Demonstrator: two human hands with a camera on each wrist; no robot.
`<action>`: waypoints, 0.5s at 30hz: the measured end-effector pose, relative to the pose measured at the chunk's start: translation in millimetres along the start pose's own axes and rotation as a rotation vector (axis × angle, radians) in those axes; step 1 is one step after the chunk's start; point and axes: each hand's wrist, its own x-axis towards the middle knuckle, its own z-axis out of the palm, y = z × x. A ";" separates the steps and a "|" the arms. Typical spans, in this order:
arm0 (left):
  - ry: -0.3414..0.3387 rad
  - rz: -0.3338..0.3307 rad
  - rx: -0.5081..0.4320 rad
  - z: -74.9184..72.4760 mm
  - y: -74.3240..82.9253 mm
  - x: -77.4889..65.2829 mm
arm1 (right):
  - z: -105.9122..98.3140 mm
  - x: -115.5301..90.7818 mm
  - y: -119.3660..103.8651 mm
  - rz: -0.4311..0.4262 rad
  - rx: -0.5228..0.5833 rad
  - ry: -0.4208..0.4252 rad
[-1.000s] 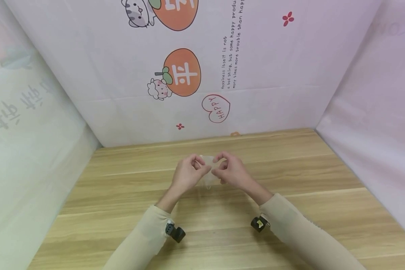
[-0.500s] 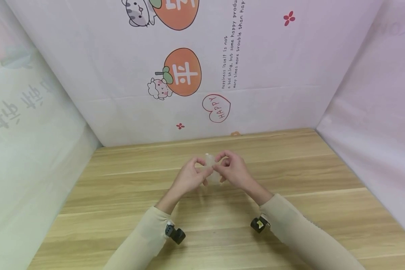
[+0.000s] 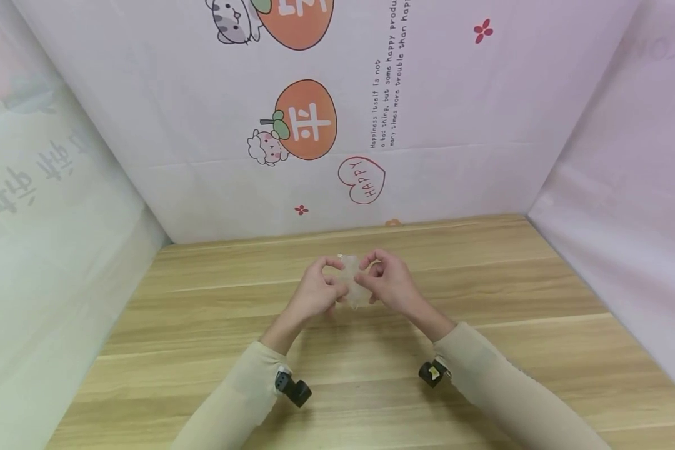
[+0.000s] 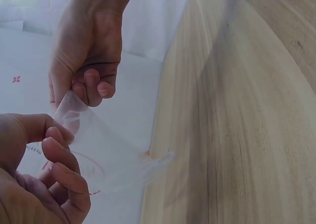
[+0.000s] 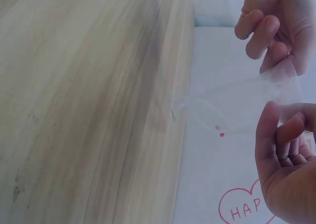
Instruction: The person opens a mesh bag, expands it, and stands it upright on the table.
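A thin, see-through plastic bag [image 3: 350, 275] is held up between my two hands, over the far middle of the table. My left hand [image 3: 315, 292] pinches one side of its upper edge between thumb and forefinger. On the opposite side, my right hand [image 3: 390, 281] pinches the edge too, the other fingers curled in. The left wrist view shows the film [image 4: 111, 157] spreading from the fingertips and narrowing to a crumpled tip. From the right wrist, the same bag [image 5: 242, 95] looks almost invisible against the printed cloth.
The wood-grain table [image 3: 349, 400] runs back to a white printed cloth [image 3: 439, 125] hanging as a back wall. Pale cloth hangs at the left [image 3: 62, 250] and right [image 3: 624, 219] sides. A small black camera [image 3: 295, 390] sits on the left cuff, another [image 3: 430, 373] on the right.
The thumbs came together half a second ago; now the left thumb is lower and farther from the right. The bag has turned and shifted slightly right between the fingers. Both forearms stay nearly still.
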 end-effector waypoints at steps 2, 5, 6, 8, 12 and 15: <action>0.005 -0.004 -0.009 0.3 -0.4 0.5 | -0.2 -1.7 -4.8 0.012 0.000 -0.012; 0.013 -0.006 -0.021 0.3 -0.4 0.0 | -0.2 -1.8 -4.1 0.033 0.004 -0.023; 0.016 -0.005 -0.025 0.1 -0.4 -0.3 | -0.3 -1.7 -4.1 0.040 0.007 -0.023; 0.021 -0.001 -0.028 -0.3 -0.2 -0.8 | 0.2 0.2 0.9 0.035 0.007 -0.018; 0.028 0.009 -0.024 -0.4 -0.7 0.0 | 1.2 0.2 0.6 0.028 -0.003 -0.001; 0.037 0.014 -0.013 0.1 -0.7 0.8 | 1.6 -0.1 0.1 0.038 -0.025 0.019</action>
